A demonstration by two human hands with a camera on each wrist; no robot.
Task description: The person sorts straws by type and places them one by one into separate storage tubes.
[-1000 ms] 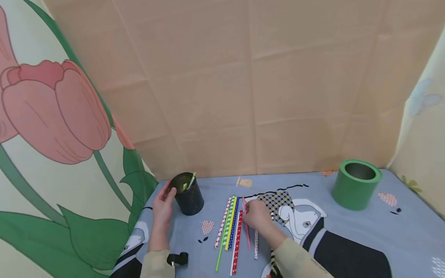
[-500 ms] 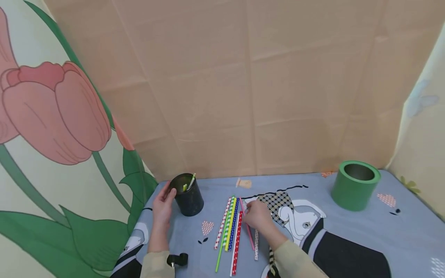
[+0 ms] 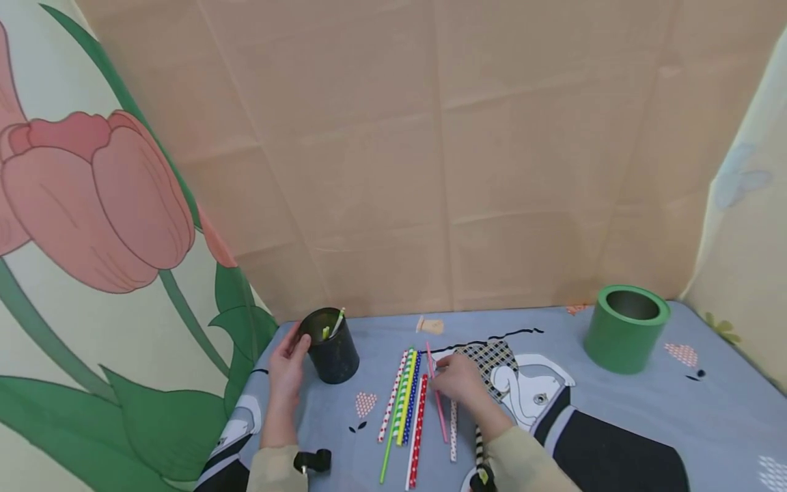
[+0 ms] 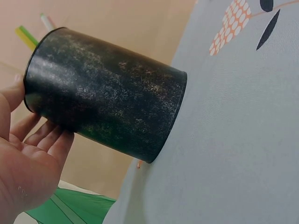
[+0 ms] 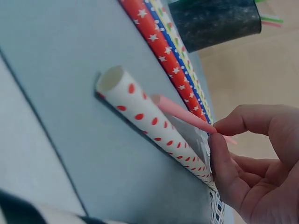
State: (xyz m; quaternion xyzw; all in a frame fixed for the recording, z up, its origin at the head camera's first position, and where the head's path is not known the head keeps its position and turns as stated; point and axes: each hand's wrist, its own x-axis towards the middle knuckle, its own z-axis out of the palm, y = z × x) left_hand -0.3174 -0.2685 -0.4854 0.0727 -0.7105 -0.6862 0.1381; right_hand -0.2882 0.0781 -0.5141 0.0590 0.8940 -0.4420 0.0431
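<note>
My left hand [image 3: 287,365] holds a black pen-holder cup [image 3: 334,355] at its left side, thumb at the rim and fingers against the wall, as the left wrist view shows. Green and white straw ends [image 4: 27,37] poke out of its mouth. Thumb and index finger of my right hand [image 3: 461,383] pinch a thin pink straw [image 5: 184,112] near its far part. Right beside it on the cloth lies a white paper straw with red spots [image 5: 154,121]. Left of these, a red straw with white stars [image 3: 418,430] lies in a row of several patterned straws [image 3: 402,396].
A green cylindrical container [image 3: 624,338] with an open top stands at the right back. The table wears a blue printed cloth [image 3: 615,403], backed by a tan sheet [image 3: 443,171]. A thin green straw [image 3: 386,461] sticks out toward the near side.
The pink straw in my right hand has tilted, its near end swinging a little to the right. My left hand and the cup keep their place; the head view shifts slightly.
</note>
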